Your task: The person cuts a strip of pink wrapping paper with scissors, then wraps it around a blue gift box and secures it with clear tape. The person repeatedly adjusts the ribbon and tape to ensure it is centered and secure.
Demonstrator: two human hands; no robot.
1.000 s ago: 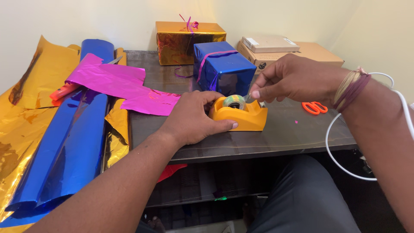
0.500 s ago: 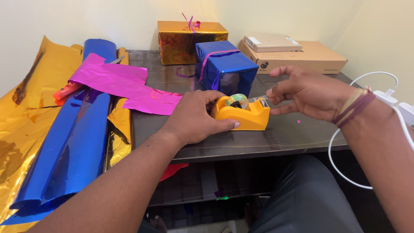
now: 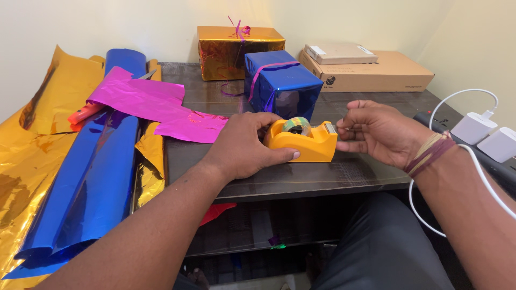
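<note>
A: Head view, looking down: we see our left hand (image 3: 242, 145) laid flat over the rear of the orange tape dispenser (image 3: 302, 142), fingers curled round its back and the thumb along its near side, pressing it onto the dark table (image 3: 301, 177).

B: Our right hand (image 3: 379, 131) sits just beside the dispenser's cutter end, fingertips (image 3: 344, 124) pinched together there; we take it that they pinch a strip of clear tape, though the strip itself is too thin for us to make out. The tape roll (image 3: 295, 125) sits in the dispenser's cradle.

A: Behind the dispenser stands a blue wrapped box (image 3: 279, 80) tied with purple ribbon, and behind that a gold wrapped box (image 3: 236, 45). Two plain cardboard boxes (image 3: 371, 70) lie at the back right.

B: To the left we note a pink foil sheet (image 3: 145, 104), a blue foil roll (image 3: 91, 177) and gold foil sheets (image 3: 27, 161) spilling off the table edge. At the right, two white chargers (image 3: 484, 134) with a white cable (image 3: 430, 215) rest near our wrist.
</note>
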